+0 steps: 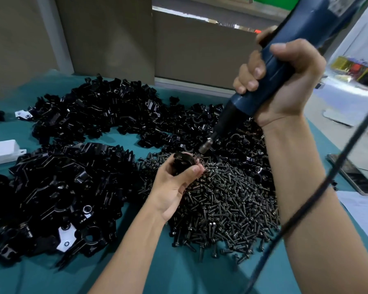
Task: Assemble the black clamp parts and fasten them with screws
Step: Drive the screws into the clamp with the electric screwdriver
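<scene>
My left hand [174,185] grips a black clamp part [182,161] above the near edge of a big pile of dark screws [225,206]. My right hand [285,81] is wrapped round a blue electric screwdriver [270,73], held tilted. Its metal bit [205,146] points down-left and ends just right of the held clamp part; I cannot tell whether they touch. Heaps of black clamp parts lie at the left [57,187] and at the back [106,111].
All of it rests on a teal table [179,270]. A white box [1,151] sits at the left edge. The screwdriver's black cable [319,192] crosses my right forearm. A dark flat device [357,177] lies at the right, and grey partition panels stand behind.
</scene>
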